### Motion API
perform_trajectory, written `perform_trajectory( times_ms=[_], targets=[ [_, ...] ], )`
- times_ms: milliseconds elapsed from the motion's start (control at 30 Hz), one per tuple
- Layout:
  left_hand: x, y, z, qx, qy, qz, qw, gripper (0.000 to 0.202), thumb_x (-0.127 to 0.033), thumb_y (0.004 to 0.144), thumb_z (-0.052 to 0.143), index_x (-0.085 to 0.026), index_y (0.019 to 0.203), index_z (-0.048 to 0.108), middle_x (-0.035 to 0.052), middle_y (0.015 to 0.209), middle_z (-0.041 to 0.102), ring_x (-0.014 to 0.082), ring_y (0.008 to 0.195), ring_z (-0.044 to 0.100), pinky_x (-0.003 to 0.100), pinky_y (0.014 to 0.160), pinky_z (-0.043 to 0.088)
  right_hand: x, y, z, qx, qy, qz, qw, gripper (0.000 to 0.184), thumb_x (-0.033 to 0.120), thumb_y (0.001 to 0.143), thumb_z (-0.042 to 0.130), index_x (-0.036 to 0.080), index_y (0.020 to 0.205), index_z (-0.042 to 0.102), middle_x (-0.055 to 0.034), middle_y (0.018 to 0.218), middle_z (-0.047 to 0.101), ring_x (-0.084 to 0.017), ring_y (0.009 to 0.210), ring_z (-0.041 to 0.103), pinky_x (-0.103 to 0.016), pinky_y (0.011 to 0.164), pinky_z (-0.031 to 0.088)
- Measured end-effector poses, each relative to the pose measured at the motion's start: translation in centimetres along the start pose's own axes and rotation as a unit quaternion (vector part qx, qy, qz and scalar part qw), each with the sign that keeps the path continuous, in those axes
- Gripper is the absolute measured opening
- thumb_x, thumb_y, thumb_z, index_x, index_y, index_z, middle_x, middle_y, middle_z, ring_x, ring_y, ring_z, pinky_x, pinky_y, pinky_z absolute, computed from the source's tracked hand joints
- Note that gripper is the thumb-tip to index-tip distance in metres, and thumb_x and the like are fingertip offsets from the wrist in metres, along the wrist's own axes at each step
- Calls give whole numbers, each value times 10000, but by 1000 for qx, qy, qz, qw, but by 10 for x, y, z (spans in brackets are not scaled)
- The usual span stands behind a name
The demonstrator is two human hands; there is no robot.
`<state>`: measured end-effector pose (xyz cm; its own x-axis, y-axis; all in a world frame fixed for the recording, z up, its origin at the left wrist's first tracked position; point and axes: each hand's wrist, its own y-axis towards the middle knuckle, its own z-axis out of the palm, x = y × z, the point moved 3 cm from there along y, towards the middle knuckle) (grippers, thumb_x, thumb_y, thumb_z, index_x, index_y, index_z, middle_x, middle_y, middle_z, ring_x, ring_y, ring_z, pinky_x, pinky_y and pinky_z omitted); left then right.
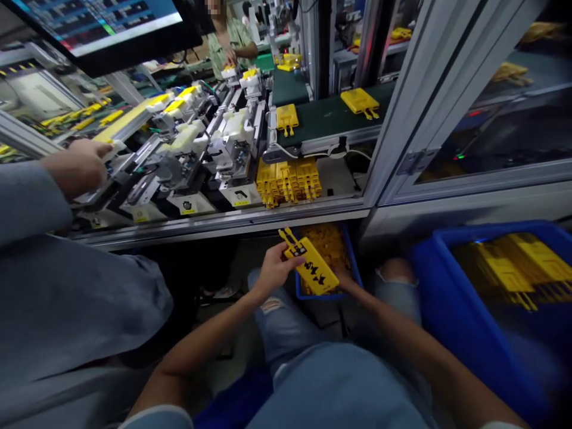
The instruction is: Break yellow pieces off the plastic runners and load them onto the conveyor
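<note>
A factory assembly line fills the view: a monitor (98, 27) hangs over a white fixture machine (232, 134) inside an aluminium frame (214, 223), and a green conveyor belt (322, 116) carries two yellow cases (360, 101). A co-worker's hand (78, 167) in a grey sleeve (27, 202) rests on the machine at my left.

Below the frame, over my ripped jeans (279, 322), I hold a flat yellow plastic part (310, 262) with two prongs, tilted just above a small blue bin (353, 268). My left hand (274, 271) has its fingers (286, 256) closed on the part's edge. My right hand (344, 281) sits under the far end, its fingers hidden, so I cannot tell whether they grip.

The small bin is heaped with yellow parts (324, 244). More stand in a block (288, 182) behind the frame, and others lie in a large blue bin (429, 262) at my right.
</note>
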<state>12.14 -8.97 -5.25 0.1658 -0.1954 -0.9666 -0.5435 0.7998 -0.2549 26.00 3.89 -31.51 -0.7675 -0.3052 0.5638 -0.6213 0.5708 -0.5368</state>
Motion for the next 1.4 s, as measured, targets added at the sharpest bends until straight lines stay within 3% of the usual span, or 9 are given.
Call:
perform_trajectory(
  times_ms=[100,200,333,500,600,700,833,1067,1400],
  targets=[
    [37,-6,-7,13,-26,-88,996,409,-312,552,845,-110,860,668,26,742,714,149,620,646,238,577,515,-12,0,-8,-3,59,13,998,196,267,806,705,118,707,624,4,692,633,-131,671,603,-268,660,501],
    [71,-16,-1,36,-50,-156,986,441,-352,531,859,-103,843,672,44,738,719,162,616,660,241,557,521,-12,-4,-18,-36,151,6,988,192,254,811,658,125,669,640,-23,632,643,-153,683,625,-227,611,467],
    [109,-30,19,64,-65,-210,974,495,-401,532,859,-100,878,672,79,821,732,202,699,688,276,591,548,-6,-19,-33,-59,297,-2,953,282,386,818,600,115,803,673,-77,694,695,-186,671,661,-236,559,492],
    [137,-38,46,105,-68,-234,964,543,-424,545,845,-84,933,674,117,898,726,233,757,689,298,613,542,-3,-58,-69,-56,427,-39,902,460,478,695,711,110,966,657,-83,825,715,-188,738,676,-286,690,555],
    [142,-38,60,146,-73,-231,959,544,-412,549,843,-76,944,677,109,870,723,218,744,680,300,648,532,2,-92,-92,-33,442,-55,895,452,456,640,776,117,924,685,-55,747,709,-172,659,655,-283,642,544],
    [141,-36,72,209,-89,-226,947,547,-352,528,861,-79,967,682,87,849,723,205,748,673,303,705,524,9,-126,-105,2,380,-79,922,336,407,654,785,132,841,734,-43,719,717,-154,610,631,-265,600,514],
    [137,-33,80,262,-115,-235,929,548,-272,500,876,-93,979,679,61,840,723,188,763,667,284,731,514,16,-154,-107,-2,274,-114,955,195,350,711,744,194,827,766,-40,840,749,-206,797,679,-307,751,528],
    [133,-30,83,284,-133,-235,920,476,-223,503,875,-105,918,674,36,830,719,159,735,659,254,710,502,19,-164,-103,-80,168,-194,963,107,273,779,693,223,841,765,-39,861,736,-201,823,663,-332,787,511],
    [133,-29,84,292,-105,-229,923,491,-257,514,873,-113,944,684,42,836,712,167,745,654,255,698,492,22,-170,-103,-123,169,-231,950,118,275,820,649,227,796,754,-41,785,703,-195,774,617,-338,735,497]
  ],
)
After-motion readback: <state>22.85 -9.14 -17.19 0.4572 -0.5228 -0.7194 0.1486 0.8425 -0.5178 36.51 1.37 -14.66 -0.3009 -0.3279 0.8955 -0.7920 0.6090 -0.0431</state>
